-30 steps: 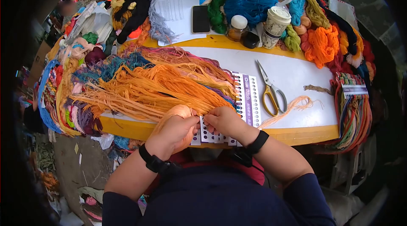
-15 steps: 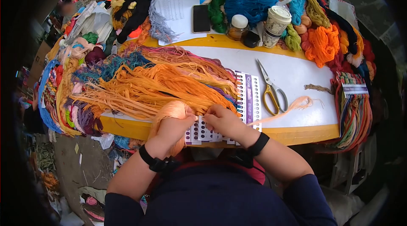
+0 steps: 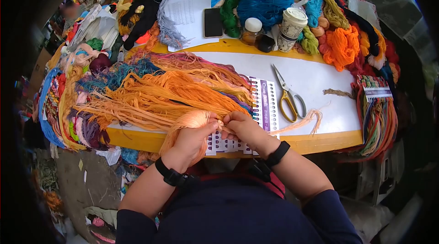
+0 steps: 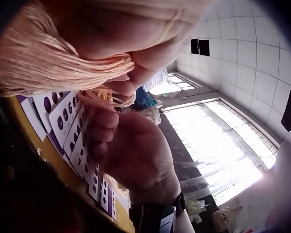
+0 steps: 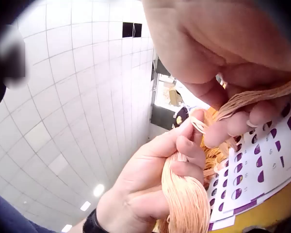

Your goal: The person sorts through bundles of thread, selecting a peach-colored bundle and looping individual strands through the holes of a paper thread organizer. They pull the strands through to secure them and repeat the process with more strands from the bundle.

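Note:
Gripped by my left hand (image 3: 190, 139) is a thick skein of peach thread (image 5: 186, 204), which loops over the hand and hangs down past the palm. My right hand (image 3: 249, 132) pinches a thinner bundle of peach strands (image 5: 259, 97) that runs across its curled fingers. The fingertips of both hands come close together, with short peach strands between them. From the right hand, a loose peach tail (image 3: 304, 126) trails rightward over the white board. Below the hands lie several punched thread cards (image 4: 70, 121), partly covered. A purple-and-white cross stitch card (image 3: 265, 102) lies just beyond.
Long orange threads (image 3: 173, 93) spread over the table's left side. Scissors (image 3: 288, 100) with yellow and grey handles lie on the white board (image 3: 324, 84). A phone (image 3: 213, 22), a glass jar (image 3: 251, 31), a patterned cup (image 3: 290, 29) and colored skeins line the back.
The peach tail on the board has slid left toward the hands and bent. Peach strands now show between the fingertips. The head view has shifted slightly.

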The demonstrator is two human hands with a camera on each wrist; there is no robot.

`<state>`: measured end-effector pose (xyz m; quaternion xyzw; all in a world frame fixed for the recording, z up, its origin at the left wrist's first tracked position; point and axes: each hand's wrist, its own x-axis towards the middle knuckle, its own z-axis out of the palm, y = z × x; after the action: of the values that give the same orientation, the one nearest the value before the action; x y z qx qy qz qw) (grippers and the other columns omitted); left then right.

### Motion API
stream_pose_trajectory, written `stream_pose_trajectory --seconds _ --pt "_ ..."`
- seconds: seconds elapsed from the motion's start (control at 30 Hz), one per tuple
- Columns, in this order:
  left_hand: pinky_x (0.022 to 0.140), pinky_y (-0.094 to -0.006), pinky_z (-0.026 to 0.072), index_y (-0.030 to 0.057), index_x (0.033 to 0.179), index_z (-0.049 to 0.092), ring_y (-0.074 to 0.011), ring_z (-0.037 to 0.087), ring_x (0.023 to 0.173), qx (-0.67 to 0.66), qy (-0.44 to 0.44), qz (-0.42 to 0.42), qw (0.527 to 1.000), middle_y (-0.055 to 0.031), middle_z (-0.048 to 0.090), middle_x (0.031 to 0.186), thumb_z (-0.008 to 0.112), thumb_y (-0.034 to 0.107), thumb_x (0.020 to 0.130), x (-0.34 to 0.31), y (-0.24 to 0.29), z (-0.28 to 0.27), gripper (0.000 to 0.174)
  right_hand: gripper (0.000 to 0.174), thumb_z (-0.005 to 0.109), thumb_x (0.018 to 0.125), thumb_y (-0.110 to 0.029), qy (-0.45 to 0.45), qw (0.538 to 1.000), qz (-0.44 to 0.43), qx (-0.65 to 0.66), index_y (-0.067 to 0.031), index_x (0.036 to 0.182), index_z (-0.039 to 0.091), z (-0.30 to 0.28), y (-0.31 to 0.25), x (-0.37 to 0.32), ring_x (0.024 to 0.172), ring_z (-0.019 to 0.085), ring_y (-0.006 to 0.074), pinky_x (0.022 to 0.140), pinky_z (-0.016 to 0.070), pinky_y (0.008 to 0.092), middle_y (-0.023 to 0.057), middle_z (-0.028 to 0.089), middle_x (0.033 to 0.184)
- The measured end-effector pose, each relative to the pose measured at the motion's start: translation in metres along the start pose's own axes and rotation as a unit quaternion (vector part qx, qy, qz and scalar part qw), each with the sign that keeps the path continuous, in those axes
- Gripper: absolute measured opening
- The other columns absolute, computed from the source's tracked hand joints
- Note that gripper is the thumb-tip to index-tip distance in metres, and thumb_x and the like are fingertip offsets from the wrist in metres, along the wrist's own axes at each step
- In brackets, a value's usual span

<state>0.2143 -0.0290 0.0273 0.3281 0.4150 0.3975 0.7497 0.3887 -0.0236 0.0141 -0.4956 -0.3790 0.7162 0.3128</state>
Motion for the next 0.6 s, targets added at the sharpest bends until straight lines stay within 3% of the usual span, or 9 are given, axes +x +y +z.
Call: stream_pose_trajectory --seconds 0.23,0.37,0.43,0.47,0.53,0.57,0.6 --pt "0.078 -0.0268 0.0451 -0.0038 0.127 0.037 -0.0127 0.053 0.081 -0.028 -0.042 -0.005 0.999 -0.0081 0.057 0.096 0.057 0.004 0.088 -0.004 0.011 -0.003 0.044 0.011 0.045 0.089 -0.010 0.001 0.999 -0.006 -0.045 -0.0064 0.097 0.053 -0.001 0.004 0.002 0.066 0.056 0.0101 0.059 0.0439 0.0218 0.0048 0.063 0.076" --pt "0.077 -0.0258 0.0446 -0.0048 0.129 0.036 -0.0119 0.052 0.080 -0.032 -0.019 -0.024 0.999 -0.0073 0.057 0.097 0.055 0.001 0.086 -0.005 0.007 0.006 0.047 0.011 0.046 0.089 -0.010 -0.025 0.997 -0.006 0.066 -0.0074 0.097 0.053 -0.008 0.006 0.003 0.064 0.055 0.0088 0.057 0.0424 0.0205 0.0045 0.063 0.075" --pt "0.077 -0.0244 0.0443 -0.0040 0.134 0.033 -0.0105 0.051 0.079 0.075 -0.103 -0.028 0.991 -0.0061 0.055 0.096 0.054 0.002 0.085 0.005 -0.004 -0.003 0.053 0.010 0.046 0.089 -0.010 -0.031 0.994 -0.001 0.102 -0.0078 0.096 0.053 -0.009 0.005 0.004 0.064 0.054 0.0083 0.057 0.0419 0.0200 0.0044 0.063 0.075" --pt "0.077 -0.0244 0.0443 -0.0040 0.134 0.033 -0.0105 0.051 0.079 0.075 -0.103 -0.028 0.991 -0.0061 0.055 0.096 0.054 0.002 0.085 0.008 -0.008 -0.008 0.053 0.011 0.048 0.089 -0.012 -0.021 0.997 0.000 0.076 -0.0073 0.096 0.053 -0.009 0.006 0.005 0.065 0.055 0.0089 0.058 0.0428 0.0208 0.0047 0.063 0.076" --pt "0.074 -0.0226 0.0437 -0.0009 0.132 0.041 -0.0100 0.052 0.079 0.291 -0.044 0.036 0.955 -0.0040 0.054 0.093 0.054 0.004 0.085 0.007 -0.009 -0.019 0.049 0.011 0.049 0.088 -0.014 -0.012 0.999 0.002 0.050 -0.0068 0.096 0.054 -0.005 0.005 0.006 0.065 0.056 0.0095 0.059 0.0437 0.0216 0.0050 0.064 0.077" --pt "0.074 -0.0226 0.0437 -0.0009 0.132 0.041 -0.0100 0.052 0.079 0.291 -0.043 0.034 0.955 -0.0040 0.054 0.093 0.054 0.004 0.085 0.006 -0.005 -0.025 0.049 0.011 0.051 0.088 -0.015 -0.003 0.999 0.001 -0.038 -0.0071 0.096 0.053 -0.001 0.001 0.005 0.066 0.055 0.0089 0.060 0.0441 0.0223 0.0042 0.063 0.077" --pt "0.070 -0.0214 0.0434 0.0009 0.128 0.046 -0.0093 0.052 0.078 0.330 0.034 0.091 0.939 -0.0029 0.055 0.090 0.054 0.007 0.086 0.005 0.002 -0.032 0.043 0.011 0.053 0.088 -0.016 0.005 0.992 0.000 -0.127 -0.0074 0.095 0.053 0.001 -0.002 0.004 0.066 0.055 0.0084 0.060 0.0446 0.0230 0.0034 0.063 0.078"
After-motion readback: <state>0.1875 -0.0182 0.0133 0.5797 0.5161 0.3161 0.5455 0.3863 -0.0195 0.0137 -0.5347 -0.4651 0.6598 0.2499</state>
